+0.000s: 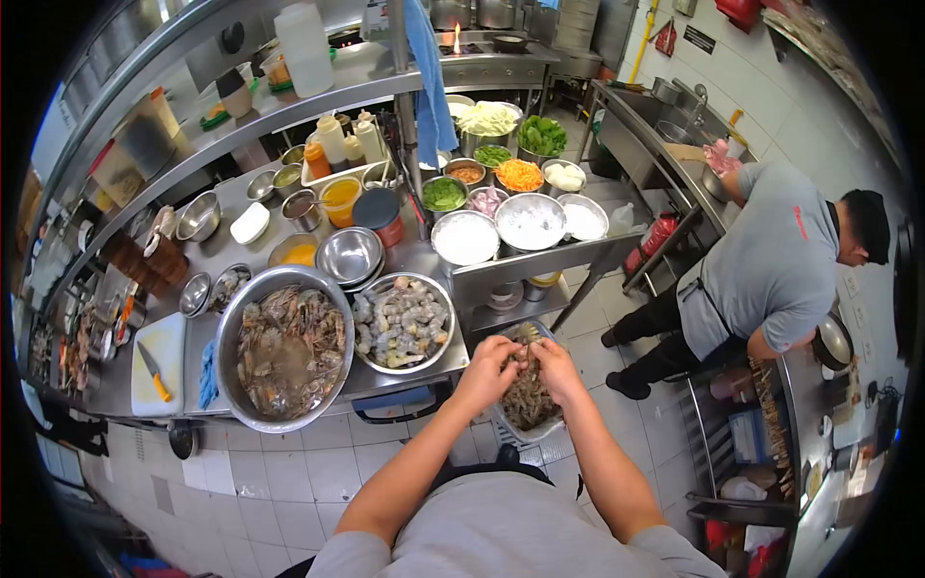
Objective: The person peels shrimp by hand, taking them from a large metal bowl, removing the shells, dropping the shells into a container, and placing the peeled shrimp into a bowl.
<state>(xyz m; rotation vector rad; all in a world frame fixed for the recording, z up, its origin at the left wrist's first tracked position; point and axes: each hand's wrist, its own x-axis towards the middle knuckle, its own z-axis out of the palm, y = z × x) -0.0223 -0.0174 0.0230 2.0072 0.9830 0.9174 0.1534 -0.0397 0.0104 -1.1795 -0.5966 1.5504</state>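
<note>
My left hand (488,372) and my right hand (558,370) meet in front of me, fingers closed around a shrimp (527,334). Below them is a plastic tub (541,433) with unpeeled shrimp (528,400) in it. To the left, on the steel counter, a metal bowl (449,336) holds peeled shrimp (400,320). Beside that, a larger metal basin (225,364) contains shrimp heads and shells (279,328) with murky liquid in the middle. How much shell is left on the held shrimp is hidden by my fingers.
A knife (154,373) lies on a white cutting board (170,337), near a blue cloth (208,376). Bowls of white powder (530,221) and shredded carrot (519,174) stand ahead. Another person (761,250) is at the right, by a sink (665,120). A flame (457,39) burns at the back.
</note>
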